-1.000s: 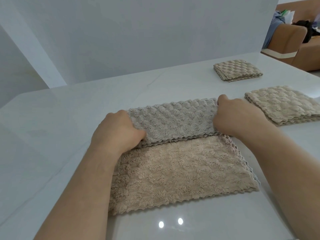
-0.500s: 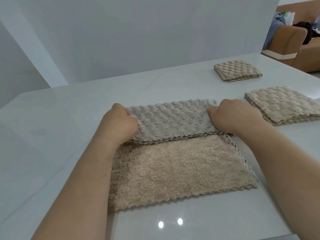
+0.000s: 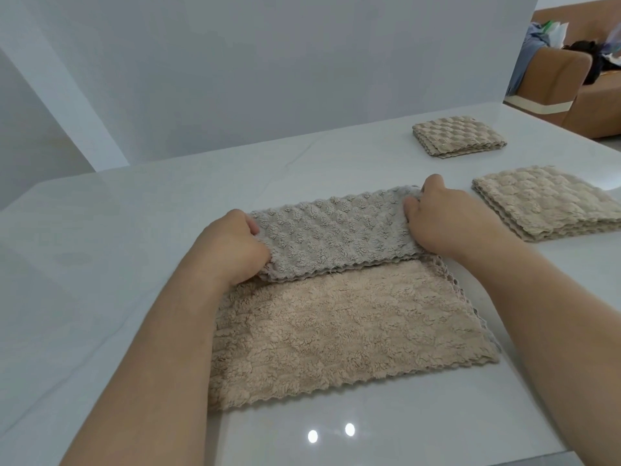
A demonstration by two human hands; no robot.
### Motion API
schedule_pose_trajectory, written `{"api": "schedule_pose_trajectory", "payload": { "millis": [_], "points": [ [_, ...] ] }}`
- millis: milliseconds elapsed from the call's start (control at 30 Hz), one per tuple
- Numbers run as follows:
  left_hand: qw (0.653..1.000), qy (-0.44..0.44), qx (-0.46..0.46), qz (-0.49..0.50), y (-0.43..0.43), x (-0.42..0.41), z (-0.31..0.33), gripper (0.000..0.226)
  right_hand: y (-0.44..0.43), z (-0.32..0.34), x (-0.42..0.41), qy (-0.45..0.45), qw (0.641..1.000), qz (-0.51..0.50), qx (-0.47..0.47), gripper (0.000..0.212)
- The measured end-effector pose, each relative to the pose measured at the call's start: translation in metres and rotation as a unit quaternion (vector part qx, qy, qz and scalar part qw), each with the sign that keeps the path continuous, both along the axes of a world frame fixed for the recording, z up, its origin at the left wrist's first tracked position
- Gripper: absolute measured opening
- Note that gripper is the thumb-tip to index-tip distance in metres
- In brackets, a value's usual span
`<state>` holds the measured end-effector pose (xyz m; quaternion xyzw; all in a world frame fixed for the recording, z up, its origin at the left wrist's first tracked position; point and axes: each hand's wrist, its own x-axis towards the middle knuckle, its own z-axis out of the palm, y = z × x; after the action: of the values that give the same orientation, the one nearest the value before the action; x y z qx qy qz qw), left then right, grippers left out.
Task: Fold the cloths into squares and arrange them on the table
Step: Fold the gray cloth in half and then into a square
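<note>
A beige cloth [image 3: 336,327] lies flat on the white counter [image 3: 134,230], its long axis running left to right. Its far edge is turned back toward the person, so a grey, bumpy band lies over the far part, parallel to that axis. The left hand [image 3: 232,250] grips the band's left end, fingers curled round the fold. The right hand [image 3: 447,223] pinches the right end with curled fingers. Right of this cloth, apart from it, rests a folded beige square [image 3: 544,203]. A second folded square [image 3: 457,136] lies beyond that one.
</note>
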<state>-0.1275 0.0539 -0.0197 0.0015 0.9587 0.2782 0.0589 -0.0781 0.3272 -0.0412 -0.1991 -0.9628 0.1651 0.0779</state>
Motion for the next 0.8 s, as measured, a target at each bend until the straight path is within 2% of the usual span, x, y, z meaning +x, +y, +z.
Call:
{"api": "schedule_pose_trajectory", "payload": {
  "millis": [167, 300, 433, 667, 733, 800],
  "points": [
    [0.997, 0.008, 0.078, 0.018, 0.005, 0.003, -0.002, 0.005, 0.004, 0.0, -0.001, 0.034, 0.999, -0.005, -0.029, 0.018],
    [0.998, 0.007, 0.057, 0.017, 0.007, 0.003, -0.004, 0.012, 0.006, 0.0, -0.003, 0.048, 0.998, -0.003, -0.041, 0.014],
    [0.999, 0.003, 0.034, 0.012, 0.003, 0.0, -0.003, 0.024, 0.008, -0.002, -0.004, 0.063, 0.997, 0.008, -0.044, 0.021],
    [0.999, 0.021, -0.045, 0.006, -0.001, -0.001, -0.004, 0.024, 0.008, -0.009, -0.004, -0.034, 0.999, -0.012, 0.023, 0.02],
    [0.998, 0.048, -0.042, 0.016, 0.001, 0.002, 0.0, 0.019, 0.004, -0.004, -0.002, -0.012, 0.997, -0.021, 0.067, 0.03],
    [0.991, 0.122, -0.06, 0.013, 0.007, 0.004, 0.002, 0.031, -0.001, 0.003, -0.001, 0.043, 0.995, -0.008, 0.092, 0.038]
  ]
}}
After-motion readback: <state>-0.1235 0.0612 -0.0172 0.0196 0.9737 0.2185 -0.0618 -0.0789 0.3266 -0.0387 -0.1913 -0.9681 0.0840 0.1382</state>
